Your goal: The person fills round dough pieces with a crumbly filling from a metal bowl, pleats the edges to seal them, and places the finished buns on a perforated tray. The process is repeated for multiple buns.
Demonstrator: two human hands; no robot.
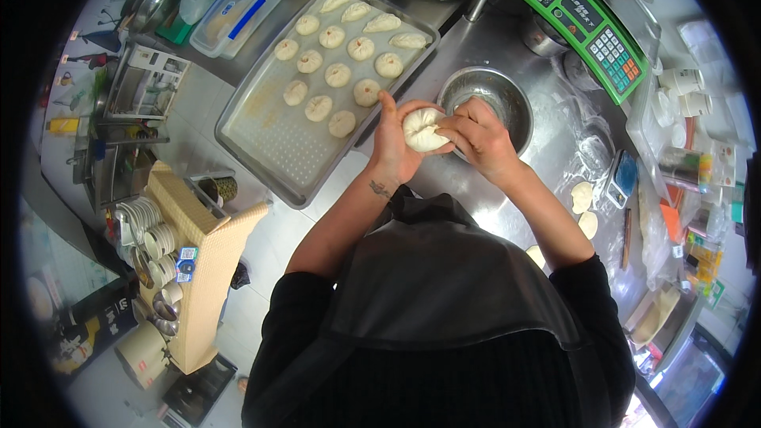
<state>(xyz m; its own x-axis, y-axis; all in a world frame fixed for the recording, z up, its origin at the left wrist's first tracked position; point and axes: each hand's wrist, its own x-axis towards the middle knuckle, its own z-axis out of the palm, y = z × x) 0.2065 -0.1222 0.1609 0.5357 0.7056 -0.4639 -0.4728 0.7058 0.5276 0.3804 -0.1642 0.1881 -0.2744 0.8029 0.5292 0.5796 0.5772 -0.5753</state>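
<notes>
A pale, round stuffed bun (422, 130) of raw dough sits in my left hand (390, 143), whose fingers cup it from the left and below. The fingers of my right hand (480, 139) pinch the pleated dough at the bun's right side. Just behind my right hand stands a steel mixing bowl (511, 95), partly hidden by it. To the left, a perforated metal tray (265, 143) carries several shaped buns (338, 74), most of them round and pleated, with a few longer ones along its far edge.
A green digital scale (583, 20) stands at the back right. Flat dough wrappers (582, 196), a small blue scale (623, 176) and a wooden rolling pin (627, 238) lie on the steel counter at right. A lidded plastic box (235, 14) is beyond the tray.
</notes>
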